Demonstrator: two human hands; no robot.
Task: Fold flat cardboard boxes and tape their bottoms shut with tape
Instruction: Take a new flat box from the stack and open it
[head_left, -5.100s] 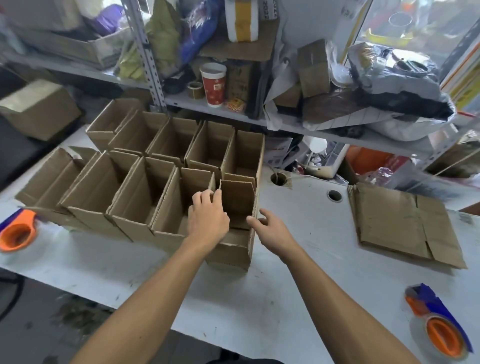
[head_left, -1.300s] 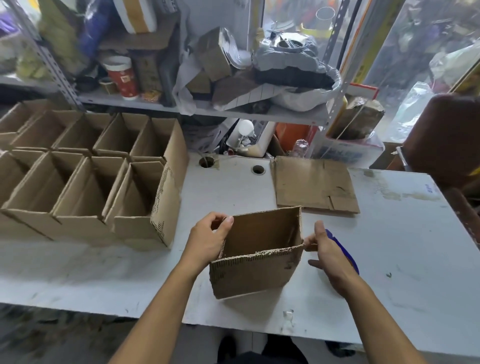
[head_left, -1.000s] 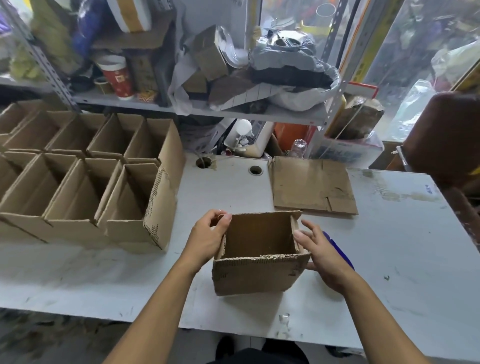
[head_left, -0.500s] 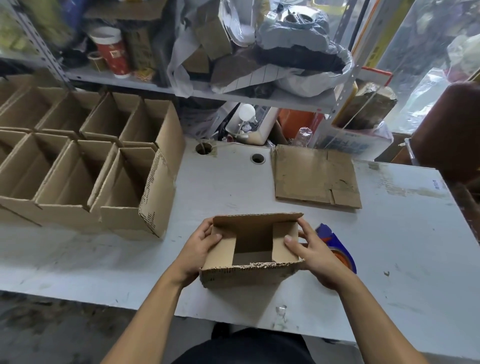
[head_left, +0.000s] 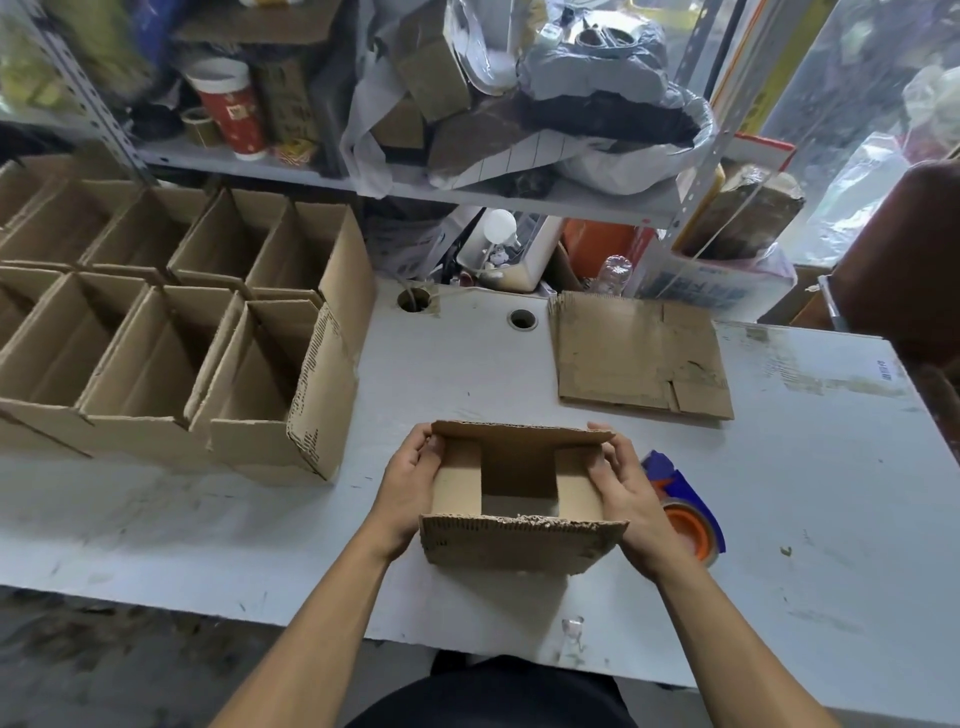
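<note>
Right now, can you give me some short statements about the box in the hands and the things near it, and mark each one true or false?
1. Both hands, left hand and right hand, hold the small box. True.
2. The two short flaps of the small box are folded inward. True.
3. The tape dispenser lies left of the small box. False: it lies right of it, behind the right hand.
4. The flat cardboard stands upright. False: it lies flat on the table.
5. The finished boxes are closed on top. False: they stand open.

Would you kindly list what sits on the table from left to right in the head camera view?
Open boxes → left hand → box being folded → right hand → tape dispenser.
</note>
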